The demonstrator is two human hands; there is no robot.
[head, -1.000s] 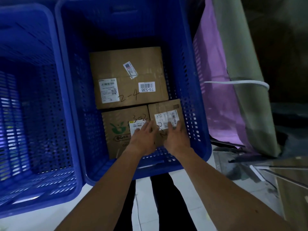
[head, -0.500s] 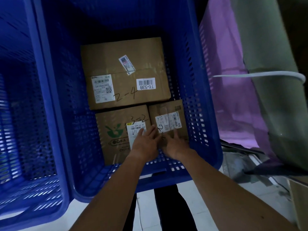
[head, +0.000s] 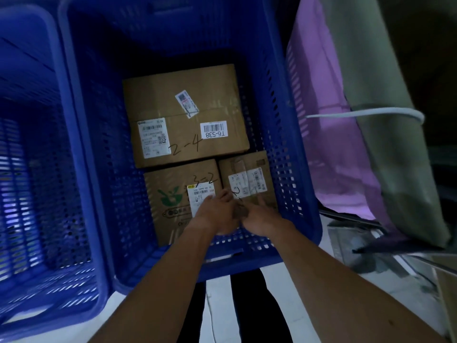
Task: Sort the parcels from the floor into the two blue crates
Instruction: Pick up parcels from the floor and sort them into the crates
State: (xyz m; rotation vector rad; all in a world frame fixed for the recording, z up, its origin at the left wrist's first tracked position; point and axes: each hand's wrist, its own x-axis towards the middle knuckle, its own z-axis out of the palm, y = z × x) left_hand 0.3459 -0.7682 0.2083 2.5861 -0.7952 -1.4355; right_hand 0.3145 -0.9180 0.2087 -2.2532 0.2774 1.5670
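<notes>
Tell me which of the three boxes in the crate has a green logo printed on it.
The near-left box, marked 3-2, under the left hand. The big box marked 2-4 and the small box at right show only labels.

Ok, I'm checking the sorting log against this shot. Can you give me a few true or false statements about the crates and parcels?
1. Three cardboard boxes lie in the right crate. True.
2. The largest box is marked 3-2. False: it reads 2-4; the box with the green logo reads 3-2.
3. The left crate holds a box. False: none shows in it.
4. Both the left hand and the right hand reach into the right crate. True.
5. The small box sits against the crate's right wall. True.
</notes>
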